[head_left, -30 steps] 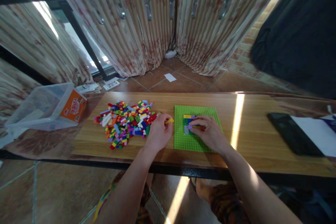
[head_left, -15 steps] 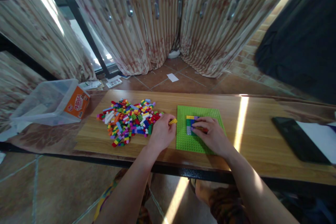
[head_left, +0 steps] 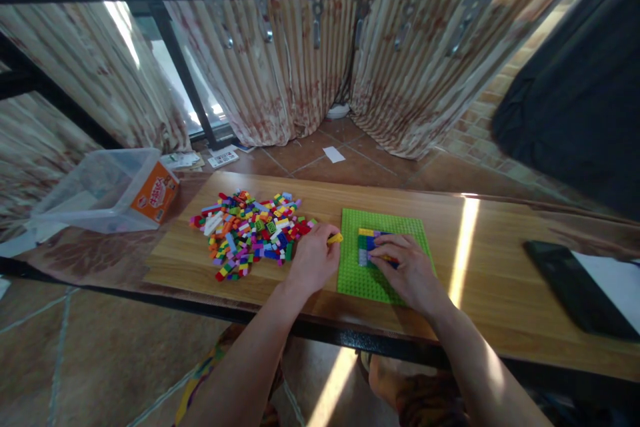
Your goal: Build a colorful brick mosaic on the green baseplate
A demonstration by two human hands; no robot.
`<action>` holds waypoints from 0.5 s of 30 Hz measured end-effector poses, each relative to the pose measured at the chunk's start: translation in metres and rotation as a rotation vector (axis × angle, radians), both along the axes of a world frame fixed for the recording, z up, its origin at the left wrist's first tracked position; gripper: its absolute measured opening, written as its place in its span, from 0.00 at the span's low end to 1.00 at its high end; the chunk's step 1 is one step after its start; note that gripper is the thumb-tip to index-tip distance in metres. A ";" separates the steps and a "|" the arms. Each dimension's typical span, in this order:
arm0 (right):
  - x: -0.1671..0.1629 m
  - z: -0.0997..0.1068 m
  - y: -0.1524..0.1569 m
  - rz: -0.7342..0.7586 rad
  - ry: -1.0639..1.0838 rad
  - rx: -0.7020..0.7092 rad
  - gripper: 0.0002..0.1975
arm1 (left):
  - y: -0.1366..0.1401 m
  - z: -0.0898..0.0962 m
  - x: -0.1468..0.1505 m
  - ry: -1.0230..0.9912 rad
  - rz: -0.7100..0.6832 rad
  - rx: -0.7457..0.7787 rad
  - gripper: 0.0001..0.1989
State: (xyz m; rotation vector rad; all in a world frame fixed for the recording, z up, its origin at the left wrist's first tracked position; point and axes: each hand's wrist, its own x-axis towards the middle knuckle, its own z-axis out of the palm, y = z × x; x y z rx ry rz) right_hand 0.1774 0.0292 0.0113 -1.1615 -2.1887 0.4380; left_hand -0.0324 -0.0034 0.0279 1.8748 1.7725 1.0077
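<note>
Our left hand (head_left: 315, 260) still pinches a yellow brick (head_left: 337, 238) while our right hand (head_left: 407, 268), its grip unclear, lingers over bricks (head_left: 363, 250) on the green baseplate (head_left: 357, 285), work seemingly unfinished.

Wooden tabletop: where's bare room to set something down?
The tabletop is widest bare between the green baseplate and the flat black object; a narrower strip runs beyond the baseplate. Crowded: from brick pile past left hand to right hand over the baseplate.

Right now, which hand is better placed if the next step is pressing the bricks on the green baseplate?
Right, likely: the right hand is over the green baseplate, at the assembled bricks. The left hand is by the baseplate's left edge, pinching a yellow brick.
</note>
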 end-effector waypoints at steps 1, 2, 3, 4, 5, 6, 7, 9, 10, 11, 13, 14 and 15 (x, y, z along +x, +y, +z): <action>0.000 0.000 0.000 0.015 -0.005 -0.015 0.07 | 0.000 0.000 0.000 0.004 0.000 -0.001 0.07; 0.000 0.001 0.000 0.028 -0.010 -0.029 0.07 | 0.000 -0.001 0.000 0.005 -0.001 -0.003 0.07; 0.000 0.001 0.001 0.040 -0.015 -0.042 0.06 | 0.000 -0.001 0.000 0.005 -0.003 -0.006 0.07; 0.000 0.001 0.001 0.049 -0.019 -0.052 0.06 | 0.000 -0.001 0.000 0.004 -0.006 -0.009 0.07; 0.000 0.001 0.001 0.054 -0.020 -0.058 0.06 | 0.000 -0.001 0.001 0.002 -0.010 -0.011 0.07; 0.000 0.001 0.002 0.055 -0.019 -0.062 0.05 | 0.000 -0.001 0.001 0.001 -0.013 -0.012 0.07; 0.000 0.002 0.002 0.052 -0.015 -0.065 0.06 | 0.000 -0.001 0.001 0.000 -0.015 -0.012 0.08; -0.001 0.003 0.002 0.038 -0.003 -0.067 0.06 | 0.001 0.000 0.001 0.001 -0.014 -0.013 0.07; -0.001 0.003 0.002 0.029 0.005 -0.068 0.06 | 0.001 0.000 0.002 0.001 -0.012 -0.013 0.07; -0.002 0.003 0.002 0.022 0.013 -0.071 0.07 | 0.001 0.000 0.002 0.001 -0.009 -0.014 0.07; -0.003 0.003 0.002 0.018 0.029 -0.081 0.07 | 0.001 0.000 0.002 0.000 -0.009 -0.017 0.08; -0.003 0.003 0.002 0.020 0.037 -0.089 0.07 | 0.001 0.000 0.002 -0.001 -0.011 -0.019 0.08; -0.003 0.003 0.003 0.020 0.045 -0.096 0.07 | 0.000 0.001 0.002 -0.002 -0.014 -0.020 0.08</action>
